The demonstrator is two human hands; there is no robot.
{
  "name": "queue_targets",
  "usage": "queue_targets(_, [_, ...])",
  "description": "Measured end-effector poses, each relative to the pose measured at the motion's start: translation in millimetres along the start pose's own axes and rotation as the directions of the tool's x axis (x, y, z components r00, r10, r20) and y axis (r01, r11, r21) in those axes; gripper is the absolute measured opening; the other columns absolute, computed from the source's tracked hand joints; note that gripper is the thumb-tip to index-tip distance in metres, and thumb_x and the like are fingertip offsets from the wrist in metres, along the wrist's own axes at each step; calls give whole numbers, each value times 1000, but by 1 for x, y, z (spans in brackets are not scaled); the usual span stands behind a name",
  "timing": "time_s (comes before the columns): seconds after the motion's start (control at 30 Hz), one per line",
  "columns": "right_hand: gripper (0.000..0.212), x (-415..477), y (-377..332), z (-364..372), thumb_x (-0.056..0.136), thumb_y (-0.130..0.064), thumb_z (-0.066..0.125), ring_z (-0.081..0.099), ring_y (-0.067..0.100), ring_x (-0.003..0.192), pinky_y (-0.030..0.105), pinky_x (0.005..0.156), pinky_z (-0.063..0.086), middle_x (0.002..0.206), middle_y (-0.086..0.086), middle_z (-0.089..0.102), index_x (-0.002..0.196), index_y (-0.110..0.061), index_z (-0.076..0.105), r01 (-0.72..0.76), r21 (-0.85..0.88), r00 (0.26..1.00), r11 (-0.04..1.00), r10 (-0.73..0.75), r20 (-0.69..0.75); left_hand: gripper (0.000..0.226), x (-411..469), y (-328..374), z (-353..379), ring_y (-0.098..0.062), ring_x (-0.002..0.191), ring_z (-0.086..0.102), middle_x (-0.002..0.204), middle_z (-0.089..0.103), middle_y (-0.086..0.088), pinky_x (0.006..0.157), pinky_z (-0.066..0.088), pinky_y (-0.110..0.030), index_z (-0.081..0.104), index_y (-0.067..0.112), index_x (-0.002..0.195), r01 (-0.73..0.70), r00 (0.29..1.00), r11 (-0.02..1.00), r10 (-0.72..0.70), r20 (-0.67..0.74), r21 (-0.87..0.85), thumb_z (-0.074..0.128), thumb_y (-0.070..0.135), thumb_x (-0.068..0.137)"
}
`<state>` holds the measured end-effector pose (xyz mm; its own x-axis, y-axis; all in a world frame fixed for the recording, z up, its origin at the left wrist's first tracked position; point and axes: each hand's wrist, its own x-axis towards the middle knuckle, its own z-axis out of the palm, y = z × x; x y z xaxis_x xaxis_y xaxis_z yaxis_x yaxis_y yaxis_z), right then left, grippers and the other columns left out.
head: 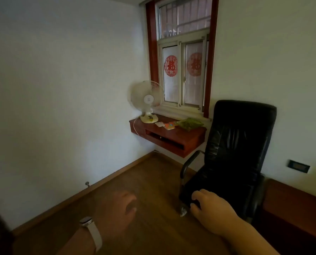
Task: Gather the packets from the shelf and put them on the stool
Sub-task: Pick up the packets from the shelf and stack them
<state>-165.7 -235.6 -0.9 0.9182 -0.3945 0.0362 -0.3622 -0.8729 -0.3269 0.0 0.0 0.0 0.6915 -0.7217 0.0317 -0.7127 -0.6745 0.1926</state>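
Three thin, likely light, crinkly plastic packets (179, 124) on the red-brown wooden shelf (171, 137) lie far beyond both loosely curled, empty hands (208, 205), best pinched by edges.

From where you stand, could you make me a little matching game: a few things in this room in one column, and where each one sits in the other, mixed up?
Things:
1. fan
2. green packet
3. black chair
4. watch

Places:
A. on the left wrist
B. on the floor, right of the shelf
C. at the left end of the shelf
D. at the right end of the shelf, below the window

Pairs: 1-C, 2-D, 3-B, 4-A
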Motion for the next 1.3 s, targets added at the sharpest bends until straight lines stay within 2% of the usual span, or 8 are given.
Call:
queue_targets(0.17, [26,40,-7,18,96,-45,45,53,6,94,23,82,46,114,-11,53,119,-34,51,-21,-45,1000,999,21,1,46,38,-35,12,-8,135,41,148,46,9,107,35,-20,45,33,141,-17,999,999,19,38,-50,46,47,97])
queue_targets(0.3, [27,94,-27,40,96,-45,45,53,7,96,23,81,46,115,-11,52,120,-35,51,-37,-82,999,996,39,27,46,78,-80,20,-9,138,37,151,42,10,110,34,-24,43,35,142,-12,995,994,22,97,-105,45,49,97])
queue_targets(0.5, [24,184,-74,61,96,-46,45,50,5,87,20,73,43,112,-13,51,116,-36,51,-36,-103,995,994,45,93,45,136,-166,17,-10,139,37,150,42,10,110,33,-23,43,34,142,4,995,984,13,98,-180,46,45,98])
queue_targets(0.63, [21,239,-108,62,96,-44,46,53,4,90,20,76,46,112,-12,52,113,-35,52,-24,-87,995,996,33,97,44,174,-224,4,-12,138,38,150,42,9,109,35,-25,43,33,142,33,997,983,-19,79,-180,46,44,99])
queue_targets(0.77, [17,279,-132,66,96,-43,46,54,4,90,26,83,50,106,-12,52,108,-34,54,-11,-80,993,997,20,116,44,203,-264,-1,-12,134,42,147,46,9,109,39,-27,47,34,139,56,997,984,-48,52,-170,48,46,97])
queue_targets(0.9, [19,318,-147,68,96,-42,46,54,6,92,28,85,49,109,-11,52,111,-31,54,-8,-81,989,997,20,146,44,230,-288,-3,-13,135,42,147,46,9,110,41,-31,47,36,138,47,998,985,-39,54,-167,49,48,95])
queue_targets(1.0, [21,346,-146,72,96,-42,47,54,5,91,27,84,49,111,-10,52,113,-31,54,-16,-78,987,997,28,158,43,253,-298,-1,-11,134,42,146,47,8,109,41,-29,48,34,137,40,998,983,-31,52,-180,49,46,96])
queue_targets(1.3, [22,462,-99,98,94,-45,48,53,3,89,28,83,51,108,-10,52,112,-33,54,-12,-31,972,999,18,234,44,357,-308,15,-13,135,43,147,46,8,110,39,-28,46,31,140,52,995,992,-42,88,-115,47,45,98])
